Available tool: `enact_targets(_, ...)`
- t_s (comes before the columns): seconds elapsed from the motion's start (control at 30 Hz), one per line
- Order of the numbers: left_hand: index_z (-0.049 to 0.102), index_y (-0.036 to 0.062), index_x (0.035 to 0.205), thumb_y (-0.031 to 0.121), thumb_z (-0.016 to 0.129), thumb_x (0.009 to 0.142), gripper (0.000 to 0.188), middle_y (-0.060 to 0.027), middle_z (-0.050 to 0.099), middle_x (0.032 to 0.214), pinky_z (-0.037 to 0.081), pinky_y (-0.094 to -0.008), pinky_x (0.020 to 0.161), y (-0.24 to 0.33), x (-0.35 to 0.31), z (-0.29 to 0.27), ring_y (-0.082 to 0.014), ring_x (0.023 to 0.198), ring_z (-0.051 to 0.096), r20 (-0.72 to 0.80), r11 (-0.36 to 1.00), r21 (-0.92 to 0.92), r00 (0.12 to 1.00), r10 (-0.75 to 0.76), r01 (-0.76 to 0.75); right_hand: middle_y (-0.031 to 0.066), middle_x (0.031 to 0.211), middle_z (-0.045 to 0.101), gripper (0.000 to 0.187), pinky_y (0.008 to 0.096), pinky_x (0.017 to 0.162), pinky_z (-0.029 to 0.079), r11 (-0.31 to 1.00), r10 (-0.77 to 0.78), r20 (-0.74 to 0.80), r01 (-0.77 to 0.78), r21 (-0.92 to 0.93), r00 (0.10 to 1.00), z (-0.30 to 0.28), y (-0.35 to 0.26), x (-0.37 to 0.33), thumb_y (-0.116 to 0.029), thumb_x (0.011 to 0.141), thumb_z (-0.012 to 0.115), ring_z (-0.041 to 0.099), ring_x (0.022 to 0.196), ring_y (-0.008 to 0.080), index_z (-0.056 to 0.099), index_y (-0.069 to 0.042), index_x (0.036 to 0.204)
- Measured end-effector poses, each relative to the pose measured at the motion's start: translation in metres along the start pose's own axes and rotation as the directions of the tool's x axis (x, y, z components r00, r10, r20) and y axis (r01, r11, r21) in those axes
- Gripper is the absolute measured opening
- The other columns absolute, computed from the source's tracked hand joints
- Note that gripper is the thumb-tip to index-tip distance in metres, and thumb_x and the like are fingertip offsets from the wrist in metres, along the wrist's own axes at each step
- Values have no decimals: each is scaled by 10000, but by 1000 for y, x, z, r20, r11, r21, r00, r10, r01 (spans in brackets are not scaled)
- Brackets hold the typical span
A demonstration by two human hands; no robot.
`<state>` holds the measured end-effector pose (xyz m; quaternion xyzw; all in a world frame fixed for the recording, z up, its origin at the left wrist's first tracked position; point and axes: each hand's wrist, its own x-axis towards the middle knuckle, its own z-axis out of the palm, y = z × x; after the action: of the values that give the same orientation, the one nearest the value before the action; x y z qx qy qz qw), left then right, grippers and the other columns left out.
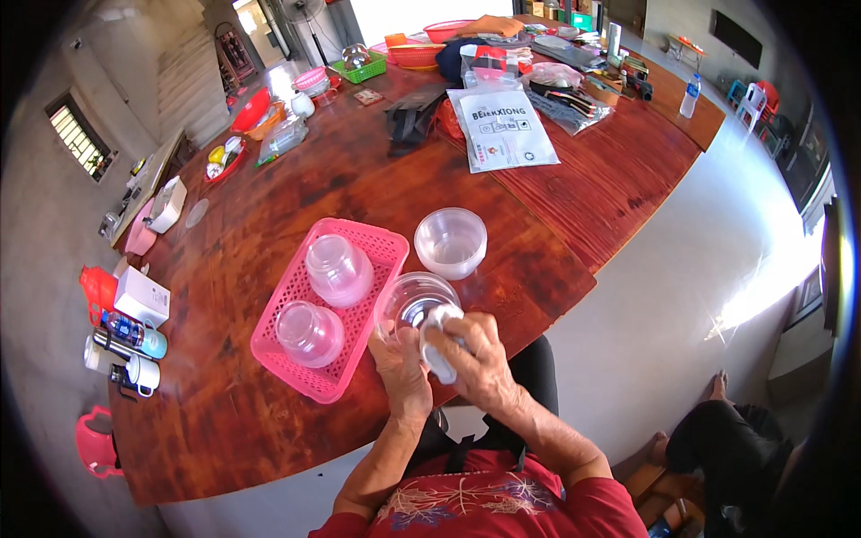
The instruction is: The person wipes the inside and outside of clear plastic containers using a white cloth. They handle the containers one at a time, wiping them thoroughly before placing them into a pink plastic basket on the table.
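Observation:
Between my hands a clear plastic bowl (418, 294) is tilted near the table's front edge. My left hand (401, 369) grips its near left rim. In my right hand (477, 360) a bunched white cloth (439, 344) is pinched against the bowl's near right side. Just beyond stands a stack of similar clear bowls (450, 242), upright on the table. To the left lies a pink perforated plastic basket (269, 323); in it sit two upside-down stacks of clear bowls, a far stack (339, 271) and a near stack (309, 334).
The brown wooden table (224, 421) carries a white printed bag (502, 130) at the back, near a green basket (359, 65) and a water bottle (689, 96). At the left edge are a white box (143, 296) and mugs (143, 373). Another person's leg (726, 448) shows at lower right.

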<state>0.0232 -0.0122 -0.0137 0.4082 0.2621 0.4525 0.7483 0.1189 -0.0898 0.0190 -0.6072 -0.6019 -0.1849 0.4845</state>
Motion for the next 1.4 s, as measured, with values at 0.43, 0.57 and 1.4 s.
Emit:
enact_targets(0.43, 398, 149, 1354, 486, 557, 911, 579, -61, 569, 1132, 556, -540, 856, 4, -1, -4, -279, 1050, 606, 283, 908, -299, 936, -211, 295, 22, 890, 639, 246, 220, 613, 466, 38, 774, 327, -555, 831, 543, -32, 25, -37, -162, 961, 550, 585, 703, 82, 586, -1, 1144)
enact_targets(0.57, 364, 157, 1388, 516, 522, 918, 612, -89, 497, 1231, 534, -504, 898, -5, -4, -1, -315, 1195, 516, 378, 808, -334, 854, -357, 486, 11, 1060, 642, 347, 248, 789, 479, -6, 657, 395, -519, 855, 642, -18, 14, -42, -146, 884, 672, 580, 910, 78, 586, -25, 1197)
enact_targets(1.4, 313, 138, 1424, 553, 449, 934, 656, -115, 409, 1391, 549, -516, 856, 8, -10, -4, -289, 1228, 483, 339, 828, -178, 823, -456, 532, 100, 1028, 525, 416, 367, 659, 468, 978, -56, 177, 89, -186, 983, -20, 27, -20, -187, 671, 647, 544, 920, 265, 616, -79, 1071)
